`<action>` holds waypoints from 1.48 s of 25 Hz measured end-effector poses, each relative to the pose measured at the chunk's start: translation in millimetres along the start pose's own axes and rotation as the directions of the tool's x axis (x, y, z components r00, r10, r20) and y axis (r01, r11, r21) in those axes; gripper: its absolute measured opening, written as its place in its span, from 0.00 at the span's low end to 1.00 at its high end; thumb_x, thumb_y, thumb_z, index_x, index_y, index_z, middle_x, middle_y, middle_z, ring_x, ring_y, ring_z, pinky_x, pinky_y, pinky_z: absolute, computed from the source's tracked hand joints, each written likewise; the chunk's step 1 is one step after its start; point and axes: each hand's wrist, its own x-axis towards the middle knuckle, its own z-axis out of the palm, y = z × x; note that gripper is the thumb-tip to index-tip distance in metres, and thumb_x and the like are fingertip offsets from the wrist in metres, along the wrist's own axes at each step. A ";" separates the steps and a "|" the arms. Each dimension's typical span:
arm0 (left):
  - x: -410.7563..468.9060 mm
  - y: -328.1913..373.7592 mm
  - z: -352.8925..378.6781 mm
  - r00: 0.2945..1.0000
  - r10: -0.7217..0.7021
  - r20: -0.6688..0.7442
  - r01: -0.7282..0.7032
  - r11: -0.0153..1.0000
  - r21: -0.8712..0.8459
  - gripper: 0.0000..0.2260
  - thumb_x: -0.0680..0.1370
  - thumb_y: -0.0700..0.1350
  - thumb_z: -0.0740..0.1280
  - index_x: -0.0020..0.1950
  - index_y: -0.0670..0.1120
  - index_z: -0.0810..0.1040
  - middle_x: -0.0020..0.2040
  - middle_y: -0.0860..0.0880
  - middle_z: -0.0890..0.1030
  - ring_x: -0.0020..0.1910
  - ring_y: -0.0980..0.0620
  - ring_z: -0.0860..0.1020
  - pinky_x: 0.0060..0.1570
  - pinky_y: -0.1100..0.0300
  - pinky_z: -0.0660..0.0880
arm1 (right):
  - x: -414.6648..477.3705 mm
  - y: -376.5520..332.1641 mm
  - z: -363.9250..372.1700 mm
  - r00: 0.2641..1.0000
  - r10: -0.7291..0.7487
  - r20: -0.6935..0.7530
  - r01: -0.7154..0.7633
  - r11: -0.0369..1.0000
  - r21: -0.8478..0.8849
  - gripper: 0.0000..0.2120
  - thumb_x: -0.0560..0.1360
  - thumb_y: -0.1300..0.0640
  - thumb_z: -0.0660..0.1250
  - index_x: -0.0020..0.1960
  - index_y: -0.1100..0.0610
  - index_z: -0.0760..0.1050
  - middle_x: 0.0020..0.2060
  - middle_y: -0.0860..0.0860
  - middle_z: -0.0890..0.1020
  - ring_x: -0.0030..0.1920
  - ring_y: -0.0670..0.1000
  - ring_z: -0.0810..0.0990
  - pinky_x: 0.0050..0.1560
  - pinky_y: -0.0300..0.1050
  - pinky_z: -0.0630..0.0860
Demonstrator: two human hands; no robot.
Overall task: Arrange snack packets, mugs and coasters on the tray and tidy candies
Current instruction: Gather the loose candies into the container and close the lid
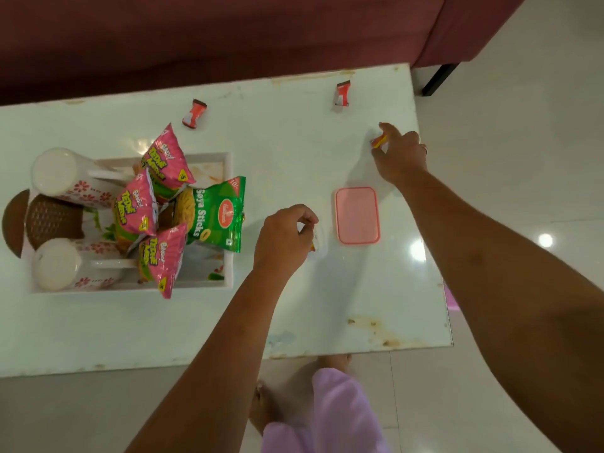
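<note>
Right hand (398, 155) reaches to the far right of the table (294, 142), fingers pinching an orange candy (379, 141). Left hand (287, 237) hovers with curled fingers over a small clear box (322, 245); whether it grips anything cannot be determined.

The white tray (130, 287) sits at the table's left. It holds two mugs (65, 178) lying on their sides, pink snack packets (170, 158) and a green snack packet (219, 214). Brown coasters (54, 220) lie between the mugs. A pink lid (357, 214) lies just right of the box. Two more candies (194, 114) (342, 94) lie near the far edge.
</note>
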 end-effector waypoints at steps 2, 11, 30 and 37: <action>12.9 5.7 -3.5 1.000 0.000 -0.018 0.000 1.000 -0.025 0.07 0.75 0.38 0.65 0.45 0.48 0.81 0.44 0.55 0.81 0.33 0.59 0.74 0.37 0.71 0.68 | 9.1 -6.2 3.8 0.996 -0.087 -0.015 0.086 0.994 -0.063 0.16 0.78 0.53 0.60 0.66 0.53 0.68 0.61 0.60 0.69 0.61 0.63 0.70 0.53 0.53 0.73; 54.4 11.5 -48.8 0.994 -0.015 -0.105 0.005 0.995 -0.098 0.07 0.75 0.38 0.65 0.43 0.49 0.80 0.39 0.56 0.79 0.27 0.60 0.73 0.36 0.77 0.68 | 44.6 -53.1 -10.5 0.987 -0.127 -0.104 0.144 0.973 0.179 0.07 0.72 0.69 0.59 0.47 0.60 0.71 0.53 0.60 0.75 0.41 0.55 0.76 0.33 0.37 0.69; 198.9 -58.3 -119.5 0.932 -0.329 -0.152 0.356 0.910 0.213 0.26 0.75 0.34 0.60 0.73 0.45 0.62 0.73 0.39 0.61 0.72 0.40 0.61 0.70 0.51 0.64 | 40.0 -104.9 41.4 0.946 -0.306 0.105 0.308 0.951 -0.006 0.11 0.78 0.65 0.52 0.60 0.62 0.63 0.52 0.62 0.74 0.52 0.63 0.73 0.50 0.54 0.69; 199.4 -52.8 -97.9 0.967 -0.193 -0.167 0.252 0.820 0.514 0.15 0.76 0.33 0.63 0.63 0.37 0.73 0.62 0.37 0.75 0.63 0.40 0.74 0.61 0.51 0.72 | -3.3 -113.4 59.1 0.959 -0.219 0.183 0.085 0.832 0.549 0.10 0.79 0.62 0.54 0.60 0.57 0.64 0.39 0.51 0.71 0.37 0.50 0.71 0.39 0.46 0.74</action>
